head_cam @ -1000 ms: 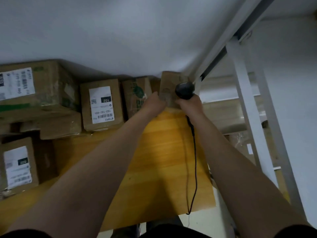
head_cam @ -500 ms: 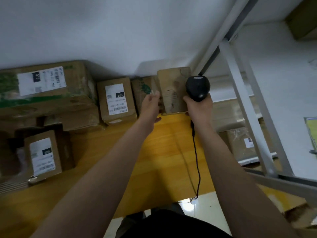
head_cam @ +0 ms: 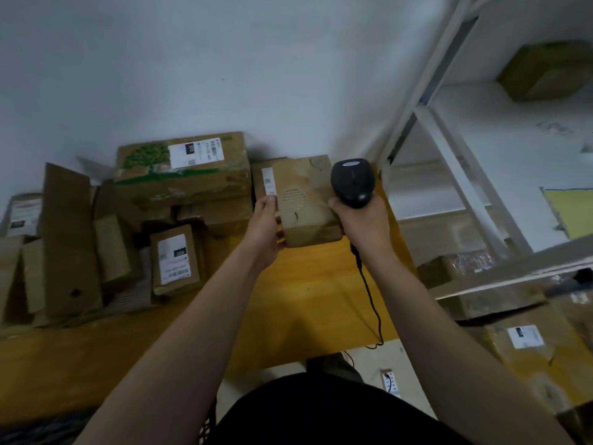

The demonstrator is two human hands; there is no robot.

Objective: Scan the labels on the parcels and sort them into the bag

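Note:
A small brown cardboard parcel [head_cam: 303, 200] is held up above the yellow wooden table [head_cam: 308, 300]. My left hand [head_cam: 265, 224] grips its left side, next to a narrow white label on that face. My right hand [head_cam: 362, 224] grips a black corded barcode scanner [head_cam: 352, 183] and presses against the parcel's right side. The scanner's cable hangs down over the table's front edge. No bag is in view.
Several labelled cardboard parcels are piled on the table's left, among them a large box with green print [head_cam: 183, 170] and a small box [head_cam: 175, 260]. A white metal shelf rack [head_cam: 449, 149] stands at the right with boxes [head_cam: 526, 348] on and below it.
The parcel that stood against the wall has been lifted off the table by both hands and drawn toward me. My head has turned, so the pile appears shifted right.

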